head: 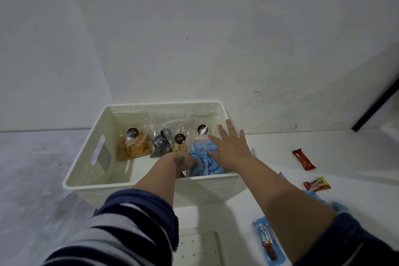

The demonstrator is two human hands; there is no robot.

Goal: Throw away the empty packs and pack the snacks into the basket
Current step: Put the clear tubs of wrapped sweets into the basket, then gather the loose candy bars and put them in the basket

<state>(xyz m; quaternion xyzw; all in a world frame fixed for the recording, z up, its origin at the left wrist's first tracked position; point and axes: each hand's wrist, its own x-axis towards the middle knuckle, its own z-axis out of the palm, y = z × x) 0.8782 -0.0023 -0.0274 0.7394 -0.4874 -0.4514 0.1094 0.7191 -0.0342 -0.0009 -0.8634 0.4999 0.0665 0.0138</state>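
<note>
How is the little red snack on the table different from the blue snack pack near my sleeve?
The small dark red wrapped snack bar is plain red, while the long light blue snack pack has white lettering and a brown treat pictured on it. The red bar looks shorter than the blue pack. The red bar lies farther away; the blue pack lies close to the sleeve. Both lie flat on the white table, outside the basket.

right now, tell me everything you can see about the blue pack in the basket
The blue pack is a soft, glossy plastic wrapper with faint print, crumpled. It lies in the right front part of the cream basket, near clear snack bags. The left hand grips its left edge; the right hand lies over it, fingers spread.
</note>
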